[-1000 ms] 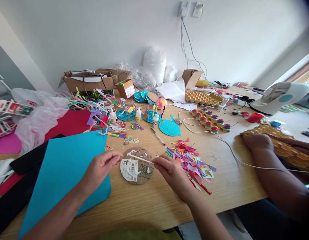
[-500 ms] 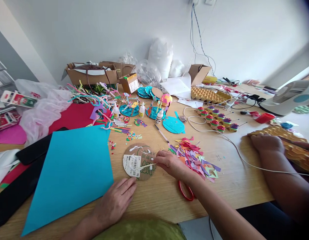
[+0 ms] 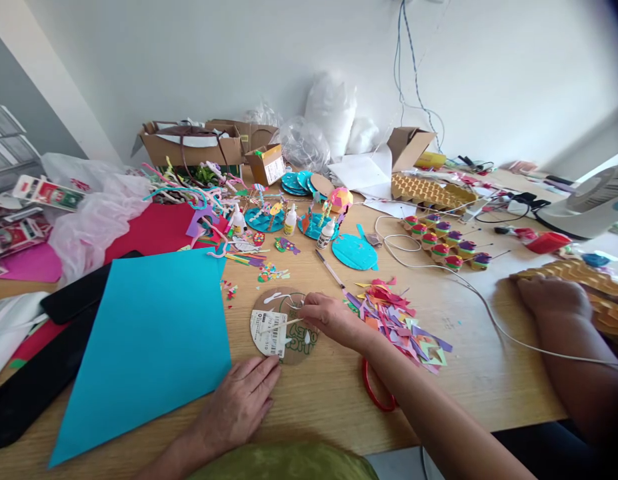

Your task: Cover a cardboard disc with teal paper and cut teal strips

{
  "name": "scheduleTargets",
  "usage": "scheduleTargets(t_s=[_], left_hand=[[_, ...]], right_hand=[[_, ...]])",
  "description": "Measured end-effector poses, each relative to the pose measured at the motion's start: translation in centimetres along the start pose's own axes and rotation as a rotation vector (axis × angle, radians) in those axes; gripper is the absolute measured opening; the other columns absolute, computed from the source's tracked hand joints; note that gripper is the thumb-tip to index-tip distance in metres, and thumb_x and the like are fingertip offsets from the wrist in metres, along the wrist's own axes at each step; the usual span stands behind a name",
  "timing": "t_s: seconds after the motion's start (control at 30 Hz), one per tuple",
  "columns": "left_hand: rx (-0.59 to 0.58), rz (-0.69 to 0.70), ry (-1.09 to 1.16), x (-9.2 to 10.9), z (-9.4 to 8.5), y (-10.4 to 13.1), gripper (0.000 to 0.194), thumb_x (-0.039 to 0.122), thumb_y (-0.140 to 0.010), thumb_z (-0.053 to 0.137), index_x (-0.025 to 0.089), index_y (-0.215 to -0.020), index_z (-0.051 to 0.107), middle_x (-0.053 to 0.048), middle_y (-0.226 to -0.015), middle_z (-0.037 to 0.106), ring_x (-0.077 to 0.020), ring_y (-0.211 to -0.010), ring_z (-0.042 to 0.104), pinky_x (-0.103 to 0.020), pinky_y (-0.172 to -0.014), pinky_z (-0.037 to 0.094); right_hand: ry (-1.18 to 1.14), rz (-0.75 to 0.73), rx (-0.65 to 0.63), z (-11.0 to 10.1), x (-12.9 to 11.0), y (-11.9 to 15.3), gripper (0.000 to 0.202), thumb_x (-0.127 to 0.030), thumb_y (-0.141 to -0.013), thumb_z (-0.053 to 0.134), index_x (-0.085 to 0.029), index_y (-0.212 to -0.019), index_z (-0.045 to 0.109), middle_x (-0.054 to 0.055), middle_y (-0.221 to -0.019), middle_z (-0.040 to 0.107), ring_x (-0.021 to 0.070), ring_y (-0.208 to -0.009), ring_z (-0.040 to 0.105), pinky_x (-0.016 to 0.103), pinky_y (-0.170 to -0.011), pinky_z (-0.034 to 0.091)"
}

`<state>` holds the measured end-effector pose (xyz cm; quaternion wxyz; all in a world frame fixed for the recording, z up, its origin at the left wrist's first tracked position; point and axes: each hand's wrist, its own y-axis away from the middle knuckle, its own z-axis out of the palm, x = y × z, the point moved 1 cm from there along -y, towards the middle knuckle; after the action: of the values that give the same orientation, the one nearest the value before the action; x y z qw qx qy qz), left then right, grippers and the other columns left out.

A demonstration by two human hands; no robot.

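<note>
A round cardboard disc [image 3: 297,355] lies on the table in front of me, with a white printed label and green print on it. White glue sits on it in blobs and streaks. My right hand [image 3: 333,320] pinches a thin pale stick [image 3: 283,325] over the disc, its far end on the label. Flat on the table, my left hand [image 3: 246,397] rests its fingertips at the disc's near edge, fingers stretched out. Left of the disc is a large sheet of blue paper [image 3: 149,340]. Red-handled scissors [image 3: 371,387] lie partly under my right forearm.
Colourful paper scraps [image 3: 399,320] lie right of the disc. Behind stand glue bottles [image 3: 327,233], blue discs [image 3: 355,252] and painted egg-carton pieces [image 3: 441,243]. A white cable [image 3: 471,293] crosses the table. At right, another person's hand [image 3: 553,300] rests on an egg tray [image 3: 609,287].
My right hand has moved a little left and away from me over the disc, with the stick. My left hand stays at the disc's edge. The view has shifted slightly.
</note>
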<state>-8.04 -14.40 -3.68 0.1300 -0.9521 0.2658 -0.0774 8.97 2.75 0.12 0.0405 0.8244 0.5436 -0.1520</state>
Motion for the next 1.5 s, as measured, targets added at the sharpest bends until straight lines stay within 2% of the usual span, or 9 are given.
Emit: scheduleTargets(t_s=[0.2,0.43,0.63,0.8,1.03,1.2,1.37,1.5], left_hand=[[0.047,0.002,0.008,0.0,-0.1,0.0,0.034,0.013,-0.08,0.046,0.01,-0.113,0.054,-0.011,-0.114,0.062,-0.0225,-0.098,0.057,-0.035,-0.078,0.05],[0.071,0.013,0.008,-0.4,-0.3,0.0,0.035,0.008,-0.084,0.036,0.011,-0.113,0.055,-0.011,-0.114,0.062,-0.0203,-0.102,0.056,-0.032,-0.084,0.049],[0.064,0.015,0.037,-0.8,-0.3,0.7,0.034,0.008,-0.084,0.037,0.012,-0.112,0.056,-0.011,-0.116,0.061,-0.0204,-0.107,0.054,-0.031,-0.09,0.047],[0.055,-0.023,0.075,-0.8,0.4,1.2,0.035,0.009,-0.084,0.038,0.015,-0.114,0.054,-0.01,-0.121,0.058,-0.0204,-0.109,0.053,-0.033,-0.091,0.046],[0.08,-0.014,0.081,-0.7,0.2,1.0,0.033,0.009,-0.084,0.037,0.013,-0.11,0.057,-0.011,-0.119,0.058,-0.0208,-0.109,0.053,-0.032,-0.092,0.046],[0.048,0.02,0.022,-0.7,-0.4,0.7,0.033,0.008,-0.083,0.036,0.011,-0.108,0.058,-0.013,-0.115,0.061,-0.0216,-0.105,0.056,-0.032,-0.087,0.049],[0.051,0.029,0.004,-0.6,-0.5,0.6,0.033,0.008,-0.083,0.037,0.01,-0.108,0.057,-0.014,-0.113,0.062,-0.0226,-0.103,0.057,-0.033,-0.085,0.05],[0.039,0.039,0.002,-0.5,-0.6,0.5,0.034,0.006,-0.082,0.036,0.009,-0.107,0.058,-0.015,-0.112,0.063,-0.0231,-0.103,0.057,-0.034,-0.085,0.05]], right_hand=[[0.021,0.085,0.024,0.3,0.3,-0.7,0.018,-0.013,-0.082,0.048,-0.021,-0.088,0.062,0.002,-0.08,0.053,0.013,-0.074,0.049,0.021,-0.063,0.035],[0.025,0.289,0.076,0.1,-0.2,-0.2,0.021,-0.021,-0.088,0.043,-0.023,-0.094,0.062,0.003,-0.085,0.057,0.0124,-0.076,0.054,0.02,-0.063,0.035],[0.055,0.486,0.125,0.3,-1.2,0.8,0.023,-0.02,-0.088,0.04,-0.021,-0.094,0.062,0.005,-0.086,0.058,0.0141,-0.075,0.056,0.022,-0.06,0.035],[0.064,0.558,0.1,0.7,-2.4,1.2,0.023,-0.016,-0.086,0.042,-0.023,-0.095,0.062,0.004,-0.087,0.059,0.0147,-0.078,0.057,0.022,-0.06,0.035],[0.027,0.498,0.087,1.0,-3.4,0.7,0.022,-0.015,-0.086,0.045,-0.023,-0.091,0.064,0.004,-0.085,0.059,0.0136,-0.076,0.056,0.021,-0.061,0.034],[0.039,0.432,0.071,1.2,-3.4,0.6,0.02,-0.02,-0.087,0.045,-0.023,-0.091,0.065,0.003,-0.085,0.059,0.0137,-0.073,0.055,0.022,-0.059,0.034],[0.047,0.288,0.091,0.9,-3.5,1.4,0.022,-0.011,-0.085,0.046,-0.022,-0.089,0.064,0.002,-0.083,0.059,0.014,-0.076,0.052,0.022,-0.061,0.033],[0.073,0.284,0.124,0.7,-3.0,1.6,0.022,-0.013,-0.085,0.046,-0.023,-0.088,0.065,0.002,-0.082,0.058,0.0139,-0.075,0.052,0.022,-0.058,0.032]])
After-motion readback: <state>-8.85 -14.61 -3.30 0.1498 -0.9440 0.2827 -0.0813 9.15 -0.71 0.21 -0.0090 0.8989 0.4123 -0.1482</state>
